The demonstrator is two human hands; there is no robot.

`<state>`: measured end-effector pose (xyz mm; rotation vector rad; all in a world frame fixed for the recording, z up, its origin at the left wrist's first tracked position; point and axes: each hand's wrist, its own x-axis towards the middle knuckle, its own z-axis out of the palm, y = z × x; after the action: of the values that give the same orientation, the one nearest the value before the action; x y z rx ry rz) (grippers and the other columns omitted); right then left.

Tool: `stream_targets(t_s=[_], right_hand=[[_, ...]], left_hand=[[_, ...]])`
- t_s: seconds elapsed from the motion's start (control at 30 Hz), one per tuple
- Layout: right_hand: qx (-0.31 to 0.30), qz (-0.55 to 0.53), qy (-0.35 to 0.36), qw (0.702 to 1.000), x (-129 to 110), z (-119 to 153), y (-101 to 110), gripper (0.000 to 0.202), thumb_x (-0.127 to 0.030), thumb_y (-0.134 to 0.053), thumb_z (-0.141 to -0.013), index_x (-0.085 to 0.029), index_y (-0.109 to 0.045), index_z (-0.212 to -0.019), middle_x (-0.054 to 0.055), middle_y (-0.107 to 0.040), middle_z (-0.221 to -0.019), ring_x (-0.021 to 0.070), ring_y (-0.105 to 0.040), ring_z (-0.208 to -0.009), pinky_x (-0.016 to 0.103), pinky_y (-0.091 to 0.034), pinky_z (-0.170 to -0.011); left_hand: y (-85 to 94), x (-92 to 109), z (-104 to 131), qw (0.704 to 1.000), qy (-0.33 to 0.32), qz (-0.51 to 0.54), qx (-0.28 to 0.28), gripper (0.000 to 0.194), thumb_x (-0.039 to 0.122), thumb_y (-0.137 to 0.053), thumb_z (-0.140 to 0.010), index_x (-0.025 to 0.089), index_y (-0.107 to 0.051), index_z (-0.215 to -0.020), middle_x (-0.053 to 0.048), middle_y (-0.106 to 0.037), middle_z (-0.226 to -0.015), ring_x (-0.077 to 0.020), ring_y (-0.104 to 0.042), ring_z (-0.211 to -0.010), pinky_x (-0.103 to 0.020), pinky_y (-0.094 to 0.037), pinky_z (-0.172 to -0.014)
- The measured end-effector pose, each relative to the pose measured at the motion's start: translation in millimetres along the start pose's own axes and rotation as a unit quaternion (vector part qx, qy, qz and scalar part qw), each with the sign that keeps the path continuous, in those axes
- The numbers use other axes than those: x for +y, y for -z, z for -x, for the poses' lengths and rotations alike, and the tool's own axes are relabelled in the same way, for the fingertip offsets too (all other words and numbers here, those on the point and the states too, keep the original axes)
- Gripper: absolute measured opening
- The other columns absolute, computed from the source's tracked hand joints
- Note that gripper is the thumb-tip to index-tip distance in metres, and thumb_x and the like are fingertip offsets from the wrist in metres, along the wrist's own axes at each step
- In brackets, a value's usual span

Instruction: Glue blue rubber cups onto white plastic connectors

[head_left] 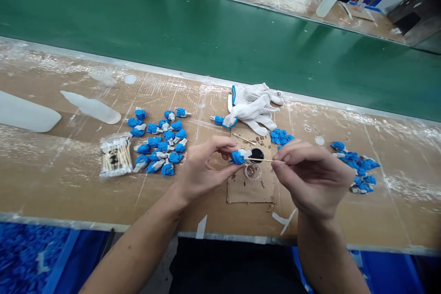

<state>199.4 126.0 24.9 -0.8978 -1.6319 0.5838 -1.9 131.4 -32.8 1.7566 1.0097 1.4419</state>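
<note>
Between thumb and fingers, my left hand (203, 165) holds a small blue and grey plastic figure part (237, 157). My right hand (312, 174) pinches a thin cotton swab (263, 160), whose far end reaches the blue part; the tip is too small to make out. Just behind the swab sits a small cup of dark liquid (257, 153), with a clear cup (252, 172) in front of it. Both stand on a stained cardboard piece (250, 193). Another swab (244, 138) lies on the cardboard behind them.
Blue and grey parts (161, 144) are spread to the left beside a bag of cotton swabs (115, 155). More blue pieces lie behind the cups (281, 137) and at right (360, 167). White gloves (253, 109) lie near the green belt (206, 41). White bottles (93, 106) lie at left.
</note>
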Motion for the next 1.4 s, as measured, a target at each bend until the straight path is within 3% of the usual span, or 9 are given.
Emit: stream_targets(t_s=[0.67,0.83,0.9,1.0,1.17,1.27,1.33,1.4], right_hand=[[-0.052,-0.031,0.015,0.998,4,0,0,0.024,-0.001,-0.074,-0.08,-0.024,-0.07,-0.086,-0.002,-0.073,-0.076,0.0151,-0.068,-0.066,0.032,-0.054,-0.061],[0.001,-0.034,0.035,0.999,3,2,21,0.027,0.002,-0.074,-0.078,-0.023,-0.07,-0.087,-0.002,-0.07,-0.071,0.0151,-0.065,-0.064,0.032,-0.053,-0.06],[-0.037,-0.022,0.032,0.999,3,8,36,0.028,0.004,-0.073,-0.078,-0.022,-0.069,-0.087,-0.001,-0.069,-0.073,0.0156,-0.065,-0.066,0.032,-0.053,-0.061],[-0.161,0.029,0.026,0.986,7,22,50,0.026,0.003,-0.072,-0.08,-0.021,-0.068,-0.089,0.001,-0.071,-0.08,0.0169,-0.068,-0.074,0.033,-0.055,-0.066],[-0.263,0.151,0.024,0.953,14,34,40,0.014,-0.008,-0.068,-0.091,-0.022,-0.067,-0.088,0.004,-0.071,-0.093,0.0171,-0.066,-0.083,0.033,-0.055,-0.071],[-0.304,0.152,0.008,0.941,15,31,44,0.009,-0.016,-0.067,-0.094,-0.023,-0.071,-0.098,0.006,-0.07,-0.104,0.0188,-0.067,-0.094,0.035,-0.057,-0.079],[-0.264,0.15,-0.011,0.953,17,29,63,0.014,-0.021,-0.069,-0.094,-0.025,-0.071,-0.108,0.006,-0.069,-0.109,0.0204,-0.068,-0.1,0.036,-0.058,-0.083],[-0.153,0.196,-0.031,0.968,22,28,89,0.013,-0.023,-0.07,-0.094,-0.027,-0.072,-0.106,0.005,-0.069,-0.105,0.0201,-0.068,-0.096,0.034,-0.057,-0.078]], left_hand=[[-0.8,0,1,1.0,0.003,-0.003,-0.007,0.038,0.015,-0.089,-0.075,0.022,-0.064,-0.103,0.0,-0.076,-0.089,-0.0125,-0.074,-0.074,-0.021,-0.062,-0.071],[1.0,-3,2,1.0,0.021,0.016,0.013,0.037,0.014,-0.091,-0.072,0.022,-0.062,-0.095,0.002,-0.075,-0.086,-0.013,-0.074,-0.075,-0.022,-0.061,-0.072],[2.5,-4,1,0.999,0.025,0.029,0.018,0.034,0.011,-0.089,-0.073,0.021,-0.062,-0.089,0.0,-0.077,-0.088,-0.0152,-0.077,-0.083,-0.024,-0.061,-0.077],[4.3,-3,-2,0.998,0.033,0.055,0.021,0.031,0.008,-0.088,-0.073,0.02,-0.062,-0.084,-0.002,-0.079,-0.092,-0.0156,-0.077,-0.087,-0.025,-0.061,-0.081],[2.2,1,-7,0.99,0.051,0.124,0.041,0.032,0.008,-0.09,-0.07,0.019,-0.066,-0.086,-0.001,-0.078,-0.09,-0.0125,-0.076,-0.079,-0.02,-0.062,-0.075],[2.4,2,-9,0.986,0.063,0.141,0.068,0.031,0.008,-0.091,-0.069,0.019,-0.069,-0.088,0.001,-0.076,-0.085,-0.0106,-0.075,-0.077,-0.016,-0.061,-0.071],[4.9,1,-10,0.981,0.082,0.161,0.072,0.029,0.008,-0.088,-0.073,0.02,-0.072,-0.093,0.002,-0.077,-0.086,-0.01,-0.076,-0.077,-0.015,-0.061,-0.071],[8.4,-2,-10,0.971,0.109,0.205,0.062,0.027,0.01,-0.085,-0.079,0.023,-0.073,-0.099,0.001,-0.079,-0.088,-0.0108,-0.077,-0.078,-0.017,-0.063,-0.073]])
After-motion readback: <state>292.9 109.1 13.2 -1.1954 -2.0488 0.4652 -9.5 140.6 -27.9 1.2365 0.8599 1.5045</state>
